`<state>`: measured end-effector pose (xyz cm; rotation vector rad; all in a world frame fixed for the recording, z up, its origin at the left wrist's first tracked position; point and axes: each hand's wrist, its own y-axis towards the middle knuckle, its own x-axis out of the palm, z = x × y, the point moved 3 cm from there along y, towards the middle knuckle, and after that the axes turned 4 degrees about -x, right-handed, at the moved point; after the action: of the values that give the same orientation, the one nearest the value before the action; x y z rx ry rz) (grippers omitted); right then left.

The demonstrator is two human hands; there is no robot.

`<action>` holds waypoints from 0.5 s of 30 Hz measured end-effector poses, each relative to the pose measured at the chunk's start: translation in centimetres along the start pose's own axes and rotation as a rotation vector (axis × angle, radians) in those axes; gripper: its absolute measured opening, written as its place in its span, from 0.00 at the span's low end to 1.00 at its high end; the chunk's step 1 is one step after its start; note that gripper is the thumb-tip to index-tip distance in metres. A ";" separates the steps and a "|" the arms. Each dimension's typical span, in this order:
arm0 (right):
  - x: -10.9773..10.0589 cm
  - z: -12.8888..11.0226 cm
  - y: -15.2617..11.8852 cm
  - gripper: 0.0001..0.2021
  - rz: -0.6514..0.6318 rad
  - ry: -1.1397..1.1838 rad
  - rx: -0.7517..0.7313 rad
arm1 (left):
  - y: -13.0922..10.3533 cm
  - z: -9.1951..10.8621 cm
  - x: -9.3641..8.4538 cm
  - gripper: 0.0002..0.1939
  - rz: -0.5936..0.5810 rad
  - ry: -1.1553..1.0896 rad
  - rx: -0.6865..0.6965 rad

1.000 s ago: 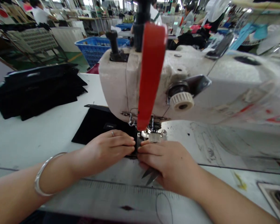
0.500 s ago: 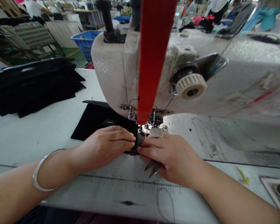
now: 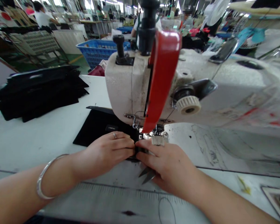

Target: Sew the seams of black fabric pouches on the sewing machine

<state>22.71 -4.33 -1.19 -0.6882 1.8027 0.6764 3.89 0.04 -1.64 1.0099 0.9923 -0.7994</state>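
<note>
The right hand (image 3: 165, 161) has brought its fingertips closer to those of the left hand (image 3: 112, 147) since the previous frame. Surface: a pale, ruled tabletop (image 3: 37, 143). Room: a busy workshop, with a blue basket (image 3: 95, 51) beyond the grip. Count: two hands; one sewing machine (image 3: 121, 84), just ahead of the fingers; one labelled black fabric piece (image 3: 95, 127), under the left fingers and extending away from them; two pointed blades (image 3: 148, 175), grasped beneath the right hand; one black stack (image 3: 39, 90), left of the grip, layers uncountable. The left hand rests unclenched, fingers extended.
</note>
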 end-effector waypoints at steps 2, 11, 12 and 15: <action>0.0 -0.1 -0.2 0.19 0.015 0.023 -0.013 | -0.1 0.1 -0.6 0.17 0.066 0.008 0.033; 0.6 0.0 -0.3 0.24 0.052 0.114 0.027 | 0.2 -0.5 -1.6 0.18 0.081 -0.030 0.122; 0.7 0.1 -0.2 0.24 0.056 0.102 0.037 | 0.3 -0.7 -1.6 0.17 0.075 -0.027 0.117; 0.8 0.2 0.0 0.21 0.090 0.043 0.063 | 0.6 -1.4 -1.6 0.13 0.080 -0.043 0.100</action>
<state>22.61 -4.26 -2.02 -0.5864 1.8951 0.6652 3.48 1.70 -0.27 1.1073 0.8762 -0.8073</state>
